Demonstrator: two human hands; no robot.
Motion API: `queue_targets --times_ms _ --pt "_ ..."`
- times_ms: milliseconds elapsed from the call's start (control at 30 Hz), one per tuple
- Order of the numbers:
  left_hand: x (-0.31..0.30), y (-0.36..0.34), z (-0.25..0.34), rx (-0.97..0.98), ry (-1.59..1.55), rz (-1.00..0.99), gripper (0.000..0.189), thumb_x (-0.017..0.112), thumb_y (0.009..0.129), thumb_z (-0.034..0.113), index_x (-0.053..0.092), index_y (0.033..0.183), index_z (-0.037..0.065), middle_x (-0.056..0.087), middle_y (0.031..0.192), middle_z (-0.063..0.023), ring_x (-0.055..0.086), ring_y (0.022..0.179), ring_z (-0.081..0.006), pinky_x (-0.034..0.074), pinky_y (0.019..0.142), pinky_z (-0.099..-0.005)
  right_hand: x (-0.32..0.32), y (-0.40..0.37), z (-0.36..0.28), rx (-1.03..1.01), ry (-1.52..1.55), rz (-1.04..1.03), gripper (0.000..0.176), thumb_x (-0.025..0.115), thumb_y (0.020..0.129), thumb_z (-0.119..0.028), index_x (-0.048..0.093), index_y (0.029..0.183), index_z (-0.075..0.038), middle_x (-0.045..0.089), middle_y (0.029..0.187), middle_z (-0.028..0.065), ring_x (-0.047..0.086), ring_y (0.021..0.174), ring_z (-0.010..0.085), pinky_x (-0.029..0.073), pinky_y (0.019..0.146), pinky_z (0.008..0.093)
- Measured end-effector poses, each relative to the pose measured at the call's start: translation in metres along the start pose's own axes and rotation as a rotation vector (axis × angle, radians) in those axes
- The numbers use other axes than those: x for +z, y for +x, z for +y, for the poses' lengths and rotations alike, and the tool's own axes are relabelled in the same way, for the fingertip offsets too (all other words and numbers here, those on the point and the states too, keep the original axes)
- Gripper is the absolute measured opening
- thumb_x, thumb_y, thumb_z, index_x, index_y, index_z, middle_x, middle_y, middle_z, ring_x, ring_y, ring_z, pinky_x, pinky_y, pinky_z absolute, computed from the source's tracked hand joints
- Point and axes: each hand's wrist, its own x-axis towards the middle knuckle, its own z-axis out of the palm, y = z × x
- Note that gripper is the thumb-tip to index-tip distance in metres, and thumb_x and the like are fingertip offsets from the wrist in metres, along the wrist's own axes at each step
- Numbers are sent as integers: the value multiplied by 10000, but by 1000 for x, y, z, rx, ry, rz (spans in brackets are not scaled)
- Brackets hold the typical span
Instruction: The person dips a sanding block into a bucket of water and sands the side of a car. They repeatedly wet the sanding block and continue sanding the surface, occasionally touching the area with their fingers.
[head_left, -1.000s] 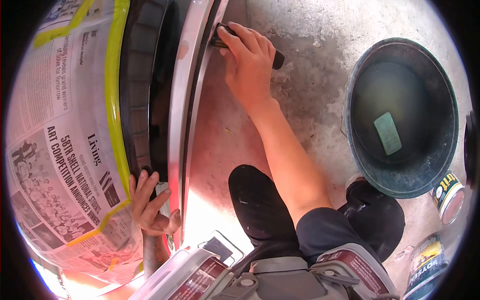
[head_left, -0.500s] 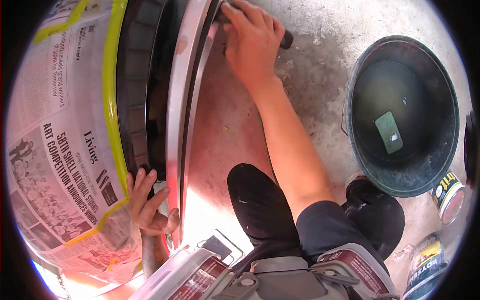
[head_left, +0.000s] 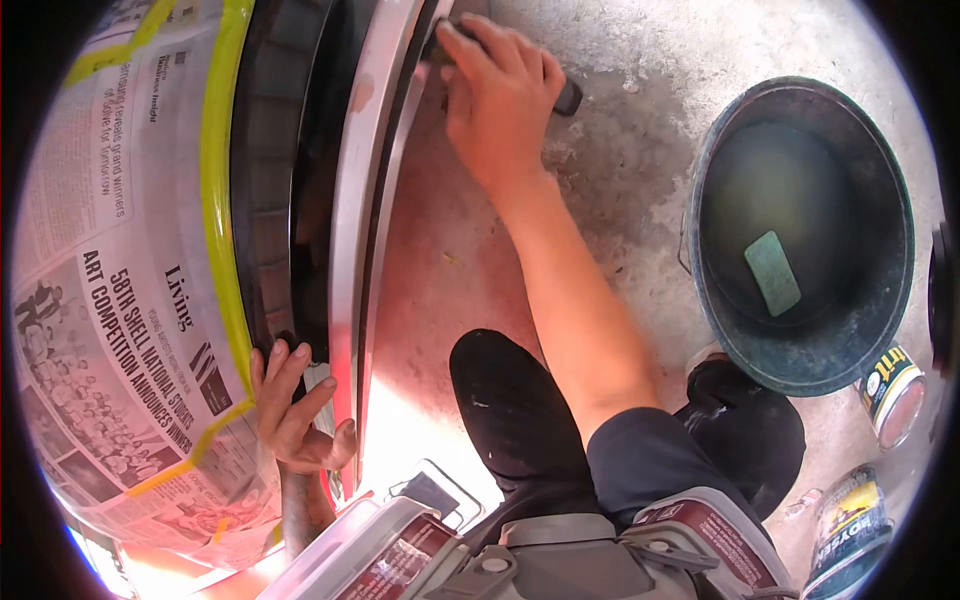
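Fingers of your right hand wrap a dark block, likely for control against the panel, while your half-open left hand seemingly braces, gripping nothing.

Tape yellow-green; newspaper pale, printed black; bucket dark; block dull green; trousers black.

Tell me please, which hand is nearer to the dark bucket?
Right: the right hand holds a dark block beside the silver edge, left of the bucket; the left hand is farther left, by the yellow tape.
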Motion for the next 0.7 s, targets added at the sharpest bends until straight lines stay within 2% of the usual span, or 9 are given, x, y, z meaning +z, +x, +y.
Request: queue_targets --times_ms 100,200,300,400,500,600,700 --pt "1 -1 -2 4 -3 8 368 672 845 417 740 963 75 676 1283 -225 567 1322 -419 282 1184 -585 -2 -12 -5 -7 -12 -6 418 698 803 -43 727 1194 -190 658 1242 9 583 1171 242 334 1044 445" --pt "1 -2 -1 -9 -1 5 373 669 845 420 739 963 73 678 1282 -223 569 1320 -419 281 1184 -588 12 16 12 -44 20 35 423 727 773 -34 715 1167 -187 642 1217 -6 574 1154 255 310 1057 513" --pt "0 -2 -1 -10 -5 5 376 667 847 427 739 961 76 676 1286 -222 564 1325 -420 277 1186 -588 -9 31 -1 -62 -62 -5 606 658 861 -87 539 1455 -112 652 1276 140 619 1149 352 465 951 482" --pt "-1 -1 0 -11 -6 -7 373 668 849 429 739 965 81 674 1288 -223 561 1328 -420 277 1186 -588 0 -3 -6 3 56 3 418 711 797 -54 729 1194 -183 668 1245 8 588 1161 252 350 1042 428" --pt "-3 -1 -1 -8 5 -34 370 672 845 428 737 969 85 677 1282 -222 563 1327 -420 278 1185 -590 6 -6 0 -26 93 22 405 726 794 -69 733 1185 -177 674 1227 10 590 1155 258 369 1027 425" --pt "-2 0 0 -6 7 -17 369 673 846 427 736 973 86 676 1282 -220 562 1327 -418 277 1185 -594 19 20 16 -14 147 38 447 726 751 -29 716 1174 -175 645 1211 17 569 1147 272 362 1009 478" --pt "-3 -1 -2 5 9 -28 370 671 848 428 736 972 86 674 1285 -219 558 1333 -416 276 1188 -587 16 12 12 -27 116 66 448 729 750 -36 715 1175 -177 647 1205 16 569 1140 276 369 991 469"
